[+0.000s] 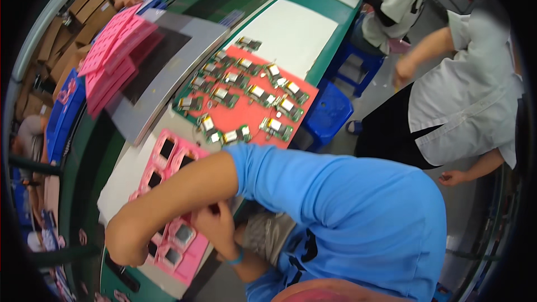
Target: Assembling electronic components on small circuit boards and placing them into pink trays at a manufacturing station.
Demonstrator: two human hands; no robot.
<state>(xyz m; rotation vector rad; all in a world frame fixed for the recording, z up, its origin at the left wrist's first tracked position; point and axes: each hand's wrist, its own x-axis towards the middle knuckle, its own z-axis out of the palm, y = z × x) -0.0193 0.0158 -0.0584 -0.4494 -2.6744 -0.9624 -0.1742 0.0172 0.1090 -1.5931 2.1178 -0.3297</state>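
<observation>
Blue sleeve (335,190), right hand (215,226) on pink tray (187,251)

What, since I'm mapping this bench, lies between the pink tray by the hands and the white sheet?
A red mat carrying small green circuit boards lies between the pink tray and white sheet, per head view.

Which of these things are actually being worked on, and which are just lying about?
In hand: pink compartment tray; hand with teal wristband on it.
Lying about: circuit boards; red mat; stacked pink trays; blue stool; cardboard boxes.
</observation>
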